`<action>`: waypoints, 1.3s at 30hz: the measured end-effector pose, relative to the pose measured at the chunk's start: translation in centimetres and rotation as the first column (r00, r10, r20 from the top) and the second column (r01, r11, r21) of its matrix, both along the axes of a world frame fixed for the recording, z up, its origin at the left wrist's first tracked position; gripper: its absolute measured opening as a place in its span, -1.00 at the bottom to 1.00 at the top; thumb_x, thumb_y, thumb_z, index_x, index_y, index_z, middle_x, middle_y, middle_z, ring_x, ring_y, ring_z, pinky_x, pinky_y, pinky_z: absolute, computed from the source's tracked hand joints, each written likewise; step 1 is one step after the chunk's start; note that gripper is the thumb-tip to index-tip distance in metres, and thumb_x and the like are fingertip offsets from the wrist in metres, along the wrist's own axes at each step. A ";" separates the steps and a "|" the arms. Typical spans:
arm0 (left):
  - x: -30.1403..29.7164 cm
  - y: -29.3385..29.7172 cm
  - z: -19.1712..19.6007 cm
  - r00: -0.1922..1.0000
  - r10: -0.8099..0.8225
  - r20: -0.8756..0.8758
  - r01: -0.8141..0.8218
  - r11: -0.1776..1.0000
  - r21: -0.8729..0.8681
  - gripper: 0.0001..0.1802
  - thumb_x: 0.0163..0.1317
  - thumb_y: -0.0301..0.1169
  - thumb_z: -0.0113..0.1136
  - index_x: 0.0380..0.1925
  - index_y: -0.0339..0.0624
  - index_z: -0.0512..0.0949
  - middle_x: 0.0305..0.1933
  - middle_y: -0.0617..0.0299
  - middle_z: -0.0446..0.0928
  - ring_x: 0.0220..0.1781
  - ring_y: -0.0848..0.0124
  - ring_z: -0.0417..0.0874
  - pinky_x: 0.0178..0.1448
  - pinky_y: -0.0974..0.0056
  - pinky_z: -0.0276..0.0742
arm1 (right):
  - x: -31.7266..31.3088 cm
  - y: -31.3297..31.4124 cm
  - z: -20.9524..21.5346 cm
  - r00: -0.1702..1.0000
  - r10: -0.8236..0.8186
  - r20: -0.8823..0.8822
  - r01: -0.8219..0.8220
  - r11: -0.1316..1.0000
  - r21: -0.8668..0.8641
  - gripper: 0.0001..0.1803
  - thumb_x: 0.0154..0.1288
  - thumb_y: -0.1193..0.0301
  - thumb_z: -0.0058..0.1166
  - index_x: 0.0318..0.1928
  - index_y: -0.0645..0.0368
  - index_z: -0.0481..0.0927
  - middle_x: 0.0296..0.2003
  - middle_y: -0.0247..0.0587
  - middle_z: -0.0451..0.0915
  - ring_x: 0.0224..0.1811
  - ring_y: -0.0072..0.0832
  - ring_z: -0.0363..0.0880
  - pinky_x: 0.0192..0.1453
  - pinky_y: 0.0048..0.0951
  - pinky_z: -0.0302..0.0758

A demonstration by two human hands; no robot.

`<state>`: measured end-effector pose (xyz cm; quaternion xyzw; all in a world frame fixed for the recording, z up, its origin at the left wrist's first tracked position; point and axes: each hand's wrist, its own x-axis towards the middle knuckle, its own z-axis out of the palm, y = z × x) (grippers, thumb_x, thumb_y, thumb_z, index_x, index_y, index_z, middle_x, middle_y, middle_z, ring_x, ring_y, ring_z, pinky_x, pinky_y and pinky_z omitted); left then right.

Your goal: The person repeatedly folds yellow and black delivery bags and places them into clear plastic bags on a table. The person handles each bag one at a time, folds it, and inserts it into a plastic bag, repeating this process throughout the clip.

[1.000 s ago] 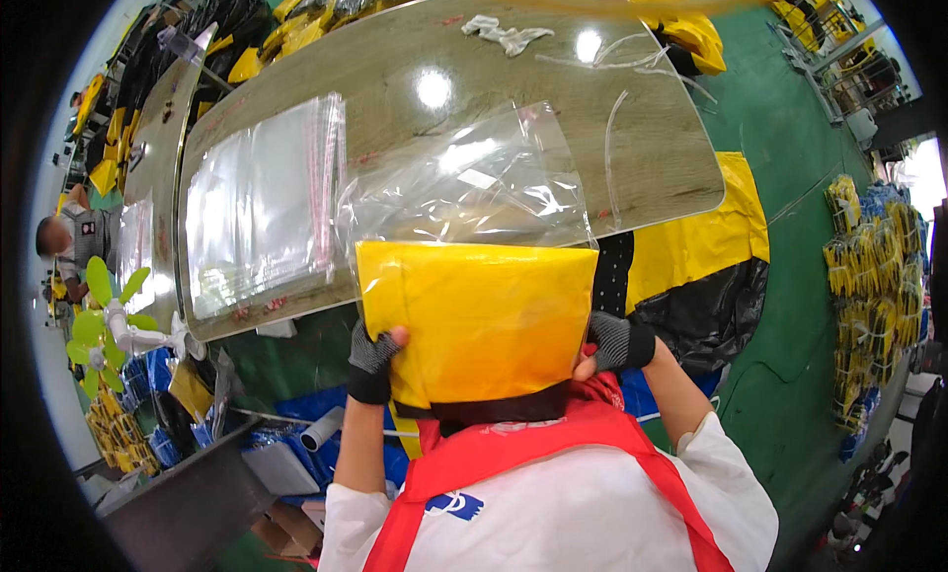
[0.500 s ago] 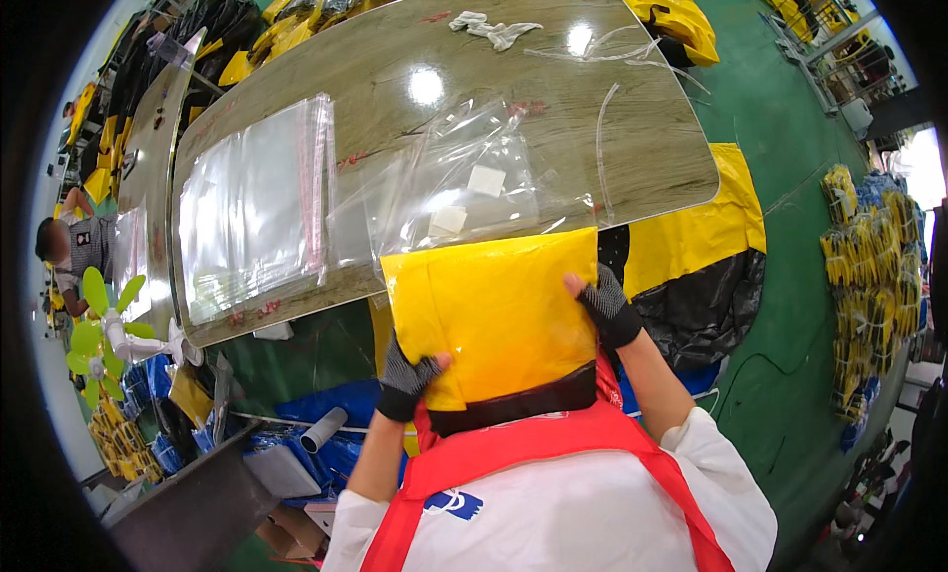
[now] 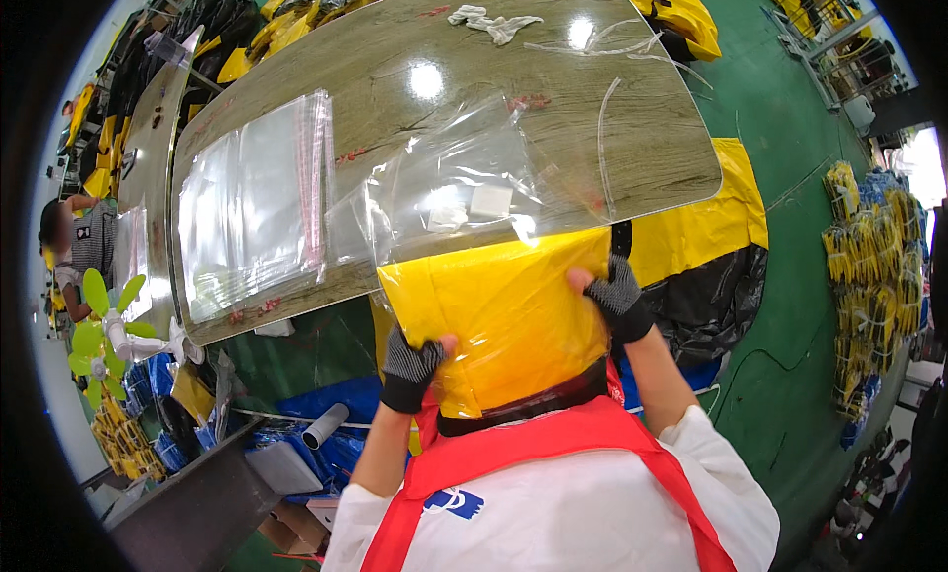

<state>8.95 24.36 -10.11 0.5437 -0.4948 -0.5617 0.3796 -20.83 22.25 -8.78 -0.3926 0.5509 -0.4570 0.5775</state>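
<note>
A folded yellow packet (image 3: 513, 320) with a black lower band lies in front of me against the table's near edge. Clear plastic, wrinkled and glossy, covers part of it. That plastic belongs to a clear bag (image 3: 434, 177) stretching onto the table, with two small white squares (image 3: 491, 202) showing in it. At the packet's left edge, my left hand (image 3: 413, 365), in a dark fingerless glove, is closed with the thumb on top. My right hand (image 3: 617, 301), gloved alike, grips the upper right edge, thumb on the front and fingers hidden behind.
A stack of clear bags (image 3: 257, 197) lies left on the wood-patterned table (image 3: 385, 98). White gloves (image 3: 494, 24) and clear strips (image 3: 604, 138) are farther back. Yellow-black material (image 3: 696, 227) sits right of the table. A green fan (image 3: 104, 325) and a person (image 3: 84, 246) are at left.
The packet's upper right corner has shifted right and slightly up with my right hand. The clear bag and its white squares have moved a little. My left hand has barely shifted.
</note>
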 end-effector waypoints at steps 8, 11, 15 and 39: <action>1.2 6.9 -3.2 0.955 -0.263 -0.139 0.258 0.964 -0.057 -0.05 -0.17 -0.08 0.46 0.20 -0.22 0.21 0.13 0.09 0.38 0.19 0.23 0.37 0.25 0.24 0.23 | -0.5 10.8 -3.4 0.992 0.128 0.003 -0.127 0.973 0.193 -0.38 0.15 0.27 0.15 0.18 0.23 0.28 -0.01 -0.12 0.49 0.04 -0.40 0.44 0.13 -0.39 0.35; 1.6 4.7 -2.5 0.937 -0.340 -0.085 0.351 0.912 0.212 -0.22 -0.20 -0.09 0.49 0.02 -0.20 0.41 0.01 0.20 0.47 0.09 0.30 0.44 0.14 0.25 0.35 | -0.1 6.7 -1.5 0.959 0.151 -0.240 -0.104 0.975 0.197 -0.42 0.25 0.28 0.00 0.23 0.23 0.23 0.06 -0.08 0.43 0.08 -0.37 0.41 0.19 -0.41 0.30; -0.3 0.7 -3.0 0.997 0.026 -0.070 -0.032 0.996 -0.081 -0.56 -0.01 -0.10 0.35 -0.23 -0.18 0.55 -0.25 0.24 0.58 -0.19 0.34 0.56 -0.05 0.24 0.43 | 1.9 1.9 2.9 0.878 0.120 0.463 -0.003 0.969 -0.246 0.06 -0.07 0.35 0.35 0.35 0.19 -0.08 0.17 -0.07 0.30 0.19 -0.33 0.29 0.22 -0.39 0.26; -12.8 -15.3 18.7 0.634 -0.133 0.762 0.773 0.074 -0.631 -0.19 -0.10 -0.15 0.32 0.19 -0.13 0.26 0.09 -0.06 0.37 0.14 0.06 0.36 0.22 0.08 0.22 | -4.2 -4.9 2.6 0.835 -0.300 -0.461 -0.015 0.826 -0.563 -0.47 0.06 0.07 0.19 -0.06 0.15 0.46 -0.10 -0.19 0.52 -0.05 -0.34 0.49 0.04 -0.30 0.44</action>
